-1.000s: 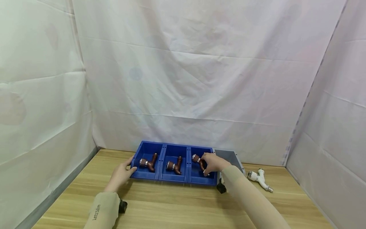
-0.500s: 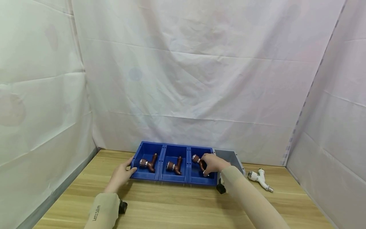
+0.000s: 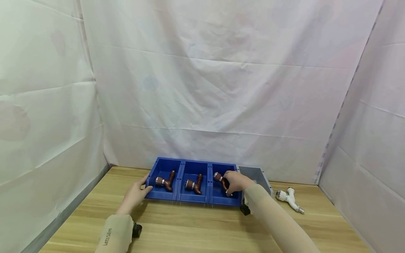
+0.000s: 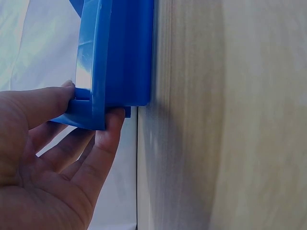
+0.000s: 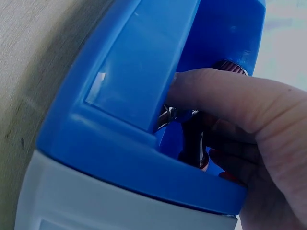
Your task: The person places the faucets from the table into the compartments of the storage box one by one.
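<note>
Three blue bins stand side by side, each with a brown faucet inside. My left hand (image 3: 135, 194) grips the outer front corner of the left blue bin (image 3: 161, 165); the left wrist view shows thumb above and fingers beneath its rim (image 4: 99, 62). The left faucet (image 3: 167, 182) and middle faucet (image 3: 193, 184) lie with their ribbed knobs to the left. My right hand (image 3: 238, 181) reaches into the right blue bin (image 3: 219, 200), holding the third faucet (image 3: 217, 176) by its body. In the right wrist view, fingers and bin wall partly hide that faucet (image 5: 194, 141).
A grey bin (image 3: 253, 171) adjoins the right blue bin, partly hidden by my right forearm. Right of it, a white faucet (image 3: 289, 199) lies on the wooden table (image 3: 190, 225). White cloth (image 3: 215, 98) hangs behind and at both sides.
</note>
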Demonstrator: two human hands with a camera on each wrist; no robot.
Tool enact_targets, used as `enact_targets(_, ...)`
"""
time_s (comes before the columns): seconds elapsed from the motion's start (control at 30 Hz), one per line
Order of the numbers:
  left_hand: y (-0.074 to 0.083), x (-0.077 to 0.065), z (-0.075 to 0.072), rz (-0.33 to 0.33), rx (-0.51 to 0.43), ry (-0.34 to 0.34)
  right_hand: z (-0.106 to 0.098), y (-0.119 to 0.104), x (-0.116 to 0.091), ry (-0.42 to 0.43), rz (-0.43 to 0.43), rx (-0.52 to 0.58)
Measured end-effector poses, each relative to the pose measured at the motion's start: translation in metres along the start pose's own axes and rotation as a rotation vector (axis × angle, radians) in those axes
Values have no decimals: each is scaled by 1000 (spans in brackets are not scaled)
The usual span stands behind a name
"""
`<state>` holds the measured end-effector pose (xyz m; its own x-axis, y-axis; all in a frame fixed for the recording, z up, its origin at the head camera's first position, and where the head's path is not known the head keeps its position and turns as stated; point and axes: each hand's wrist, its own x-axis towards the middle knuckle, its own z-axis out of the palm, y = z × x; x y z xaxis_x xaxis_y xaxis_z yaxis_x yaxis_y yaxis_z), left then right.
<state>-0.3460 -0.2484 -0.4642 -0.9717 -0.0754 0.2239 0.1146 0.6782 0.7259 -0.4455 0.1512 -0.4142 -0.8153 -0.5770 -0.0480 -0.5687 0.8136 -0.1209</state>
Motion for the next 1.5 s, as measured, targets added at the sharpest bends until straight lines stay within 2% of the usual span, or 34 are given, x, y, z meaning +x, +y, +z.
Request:
enact_targets(0.17,2,-1,-2,0,0,-1,2,1,1,8,-8,-6)
enact_targets(0.77,2,1,-3,16,6,1,-3,-8,0,5,55,-22)
enact_targets(0.97,3,1,-3,4,7,6,-3,-8,2,-1,56,-29)
enact_targets(1.5,1,-1,1,13,4,4,10,-3,3,28,48,-127)
